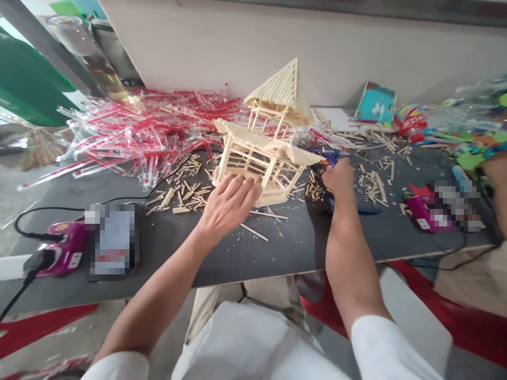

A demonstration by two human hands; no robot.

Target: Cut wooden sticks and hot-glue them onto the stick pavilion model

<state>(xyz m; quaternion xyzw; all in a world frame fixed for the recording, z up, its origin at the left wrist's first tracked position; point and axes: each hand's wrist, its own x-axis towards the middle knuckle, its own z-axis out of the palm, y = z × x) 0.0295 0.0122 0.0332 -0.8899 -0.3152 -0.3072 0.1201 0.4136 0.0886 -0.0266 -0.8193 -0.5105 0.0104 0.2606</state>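
Note:
A two-tier pavilion model (266, 138) built of pale wooden sticks stands on the dark table (222, 248). My left hand (228, 203) rests against the model's near lower corner, fingers curved onto its base frame. My right hand (338, 178) is closed on a blue tool (331, 157) just right of the model; only the tool's tip and a dark part under the hand show. Cut stick pieces (186, 192) lie scattered around the model.
A heap of clear and red wrappers (134, 134) fills the back left. A purple device (59, 253) with a black cable sits at the left edge, another purple device (422, 214) at the right. Coloured items (467, 137) and a teal box (375, 103) lie at the back right.

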